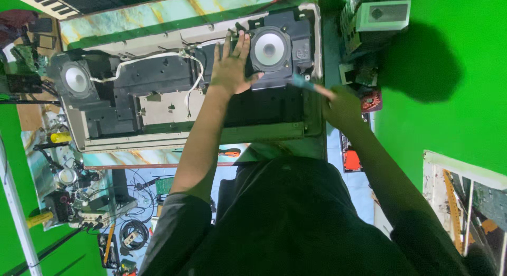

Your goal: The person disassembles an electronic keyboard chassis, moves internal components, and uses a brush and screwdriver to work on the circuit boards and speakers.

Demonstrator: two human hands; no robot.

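Note:
An opened electronic keyboard casing (pixel 190 136) lies in front of me, its dark inside showing. A round speaker (pixel 270 48) sits at its right end and another speaker (pixel 76 79) at its left end. White wires (pixel 153 58) run between them over a grey metal plate (pixel 166 107). My left hand (pixel 231 67) rests flat with fingers spread on the casing, just left of the right speaker. My right hand (pixel 342 106) is at the casing's right edge and grips a teal-handled screwdriver (pixel 305 83), whose tip points toward the right speaker's frame.
Another keyboard's keys (pixel 45 1) show at the top left. A grey box (pixel 383 14), a small red fan part (pixel 371 100) and an orange object (pixel 351 161) lie to the right. Cables, tools and small devices (pixel 84 202) crowd the lower left. Green surfaces surround everything.

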